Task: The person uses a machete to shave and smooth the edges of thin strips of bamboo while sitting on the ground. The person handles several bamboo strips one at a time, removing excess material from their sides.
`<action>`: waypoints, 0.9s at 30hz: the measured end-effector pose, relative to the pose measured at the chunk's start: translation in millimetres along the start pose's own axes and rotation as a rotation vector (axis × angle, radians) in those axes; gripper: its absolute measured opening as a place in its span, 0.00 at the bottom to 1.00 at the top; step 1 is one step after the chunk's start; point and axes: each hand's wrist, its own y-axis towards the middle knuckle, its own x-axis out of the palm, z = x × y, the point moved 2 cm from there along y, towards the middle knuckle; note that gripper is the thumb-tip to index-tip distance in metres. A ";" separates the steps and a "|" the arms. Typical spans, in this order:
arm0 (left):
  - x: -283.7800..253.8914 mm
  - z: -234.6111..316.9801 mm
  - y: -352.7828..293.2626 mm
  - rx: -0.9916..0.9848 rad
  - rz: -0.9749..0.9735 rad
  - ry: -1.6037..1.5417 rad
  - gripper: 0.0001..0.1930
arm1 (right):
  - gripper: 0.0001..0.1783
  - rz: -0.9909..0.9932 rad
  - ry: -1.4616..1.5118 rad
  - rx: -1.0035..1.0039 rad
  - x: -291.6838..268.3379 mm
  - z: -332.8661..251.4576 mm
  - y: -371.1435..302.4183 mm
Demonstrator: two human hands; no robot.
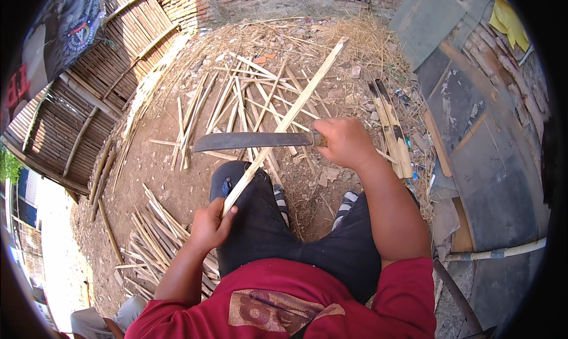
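My left hand [209, 225] is closed round the lower end of a long pale bamboo strip [299, 105], which slants up and away to the right over my left knee. In my right hand [344, 142] is the handle of a machete [254, 140]. Its dark, broad blade points left and lies across the strip, above the knee; whether the edge touches the strip I cannot tell. My fingers wrap the handle, so most of it is hidden.
Split bamboo strips [242, 96] are strewn on the dirt ahead, and a pile of them [154, 238] lies at my left. Two dark-marked bamboo pieces [390, 132] lie to the right. Grey boards [491, 155] line the right side; a bamboo wall [127, 40] stands far left.
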 end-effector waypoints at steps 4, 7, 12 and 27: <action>-0.9 -1.6 -1.7 0.017 -0.012 0.011 0.16 | 0.19 -0.048 -0.053 -0.018 -6.2 -0.8 3.6; -1.5 -3.1 -2.8 0.013 0.003 0.017 0.17 | 0.17 0.098 0.060 0.101 -3.2 19.3 -1.9; 0.2 -0.4 -1.5 0.024 0.005 0.030 0.17 | 0.19 -0.020 -0.029 0.049 1.1 2.5 -0.3; 5.2 -2.4 1.2 0.031 0.036 0.024 0.17 | 0.16 -0.078 0.013 -0.006 11.3 -8.3 4.3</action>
